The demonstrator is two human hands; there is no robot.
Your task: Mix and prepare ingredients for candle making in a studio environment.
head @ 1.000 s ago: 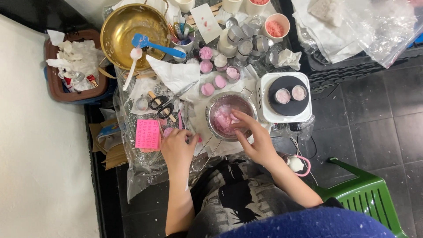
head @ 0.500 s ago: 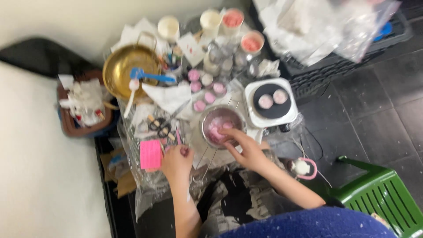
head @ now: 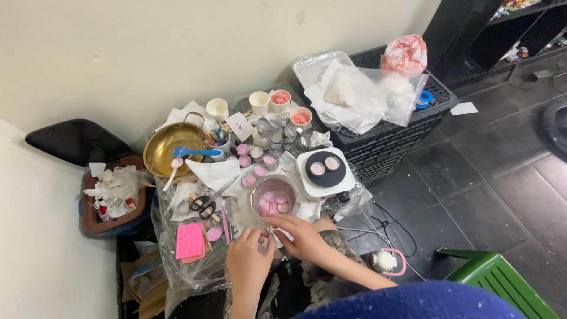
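A low, plastic-wrapped table [head: 177, 277] crowds a corner on dark tile. The left hand [head: 248, 260] and right hand [head: 304, 236] meet fingertip to fingertip just below the metal bowl [head: 273, 198] of pink pieces, pinching something too small to identify. An elbow could, I judge, tip the bowl or knock the white hotplate [head: 325, 171] beside it.

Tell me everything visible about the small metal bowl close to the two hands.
The metal bowl is small, round and silvery, standing upright on the crowded plastic-covered table, left of the white hot plate. It holds pink lumps and a pinkish mass. The left hand and right hand meet just below its near rim; whether they touch it is unclear. Scissors lie to its left.
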